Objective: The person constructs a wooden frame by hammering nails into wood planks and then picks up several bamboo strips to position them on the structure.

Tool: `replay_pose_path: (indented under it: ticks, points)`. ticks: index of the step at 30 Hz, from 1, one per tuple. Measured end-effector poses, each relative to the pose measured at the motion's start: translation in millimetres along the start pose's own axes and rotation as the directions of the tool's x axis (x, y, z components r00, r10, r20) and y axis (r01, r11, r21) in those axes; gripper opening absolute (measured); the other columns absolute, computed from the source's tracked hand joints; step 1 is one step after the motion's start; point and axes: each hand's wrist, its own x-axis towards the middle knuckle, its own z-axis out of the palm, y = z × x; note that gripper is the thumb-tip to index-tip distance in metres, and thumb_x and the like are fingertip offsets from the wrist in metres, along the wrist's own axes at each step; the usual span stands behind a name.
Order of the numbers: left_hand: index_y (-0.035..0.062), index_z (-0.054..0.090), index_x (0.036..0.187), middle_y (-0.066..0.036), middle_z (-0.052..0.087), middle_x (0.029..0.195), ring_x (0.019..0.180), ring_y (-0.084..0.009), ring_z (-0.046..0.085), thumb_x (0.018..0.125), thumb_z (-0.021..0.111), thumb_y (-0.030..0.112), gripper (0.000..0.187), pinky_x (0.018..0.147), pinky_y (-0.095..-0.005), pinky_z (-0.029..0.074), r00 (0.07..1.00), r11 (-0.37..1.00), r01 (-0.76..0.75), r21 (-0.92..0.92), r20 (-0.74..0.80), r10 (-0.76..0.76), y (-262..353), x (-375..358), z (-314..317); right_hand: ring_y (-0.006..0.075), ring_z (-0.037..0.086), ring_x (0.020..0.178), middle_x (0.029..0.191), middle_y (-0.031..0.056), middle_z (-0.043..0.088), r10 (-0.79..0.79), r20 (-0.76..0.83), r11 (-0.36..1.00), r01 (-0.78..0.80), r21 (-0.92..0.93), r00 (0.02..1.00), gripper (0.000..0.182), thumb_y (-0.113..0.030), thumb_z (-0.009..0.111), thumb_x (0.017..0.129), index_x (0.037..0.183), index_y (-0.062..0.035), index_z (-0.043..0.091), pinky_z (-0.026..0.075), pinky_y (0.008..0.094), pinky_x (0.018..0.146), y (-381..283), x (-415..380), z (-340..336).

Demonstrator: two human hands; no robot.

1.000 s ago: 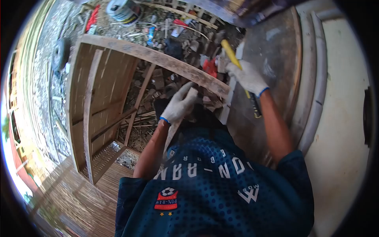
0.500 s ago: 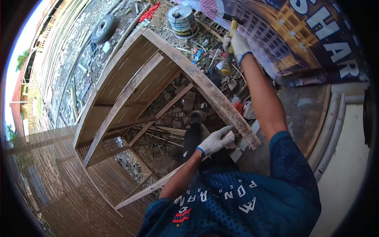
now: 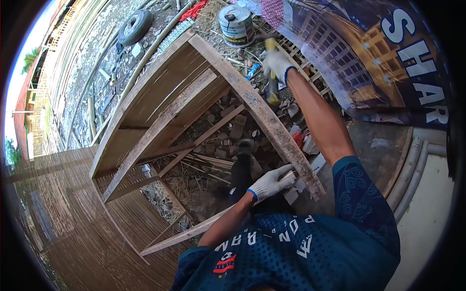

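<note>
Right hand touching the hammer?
Touching. Head view: the right hand is wrapped around the hammer, which sticks out above and below the grip.

Hammer (image 3: 274,91) motion-blurred, mid-handle hidden by right hand (image 3: 278,66). Wooden slat (image 3: 177,236) partly covered by left hand (image 3: 272,184) and forearm. Far-right banner (image 3: 335,53) cropped. Far bucket's (image 3: 236,28) small print unreadable.

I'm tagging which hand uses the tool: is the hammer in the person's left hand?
No, the right hand grips the hammer, while the left hand is nearer the body, apart from it.
</note>
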Motion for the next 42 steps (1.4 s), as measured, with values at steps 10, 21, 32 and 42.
replay_pose_path:
  ticks: [10, 21, 32, 42]
  points:
    - [0.0021, 0.042, 0.155, -0.016, 0.061, 0.141, 0.131, -0.0229, 0.057, 0.101, 0.064, 0.035, 0.066, 0.112, -0.034, 0.042, 1.0, 1.0, -0.007, 0.016, 0.008, 0.007, 0, 1, 1, 0.0075, 0.045, 0.045, 0.062, -0.0046, 0.045, -0.026, -0.132, 0.942, 0.068, 0.327, 0.991, 0.04, -0.04, 0.047, 0.109, 0.084, -0.0081, 0.05, 0.042, 0.0258, 0.04, 2, -2, 17]
    - [-0.0007, 0.036, 0.157, -0.013, 0.053, 0.149, 0.138, -0.0194, 0.048, 0.101, 0.068, 0.032, 0.072, 0.117, -0.0328, 0.037, 0.998, 0.996, -0.008, -0.086, 0.054, 0.013, -1, 3, -9, 0.0201, 0.061, 0.053, 0.082, 0.0083, 0.069, -0.12, -0.404, 0.984, 0.162, 0.071, 0.907, 0.026, -0.027, 0.05, 0.106, 0.093, -0.0059, 0.058, 0.054, 0.035, 0.048, 10, -17, 4]
    - [0.008, 0.038, 0.158, -0.015, 0.06, 0.143, 0.123, -0.0221, 0.059, 0.101, 0.063, 0.034, 0.068, 0.09, -0.0338, 0.057, 0.995, 0.996, 0.09, -0.027, 0.044, -0.089, 44, -13, -20, 0.0105, 0.046, 0.048, 0.068, -0.0021, 0.047, -0.061, -0.286, 0.922, 0.164, 0.35, 0.956, 0.034, -0.035, 0.045, 0.109, 0.094, -0.0053, 0.048, 0.044, 0.031, 0.043, 5, -41, 27]
    - [0.0005, 0.047, 0.148, -0.007, 0.061, 0.134, 0.122, -0.0162, 0.056, 0.097, 0.064, 0.02, 0.057, 0.108, -0.0308, 0.044, 0.995, 0.985, 0.042, -0.167, 0.094, -0.026, 27, -3, -17, 0.0194, 0.06, 0.05, 0.069, 0.009, 0.064, -0.327, -0.023, 0.839, 0.279, -0.467, 0.945, 0.04, -0.035, 0.055, 0.102, 0.092, 0.0038, 0.062, 0.048, 0.037, 0.048, 29, -117, -22]
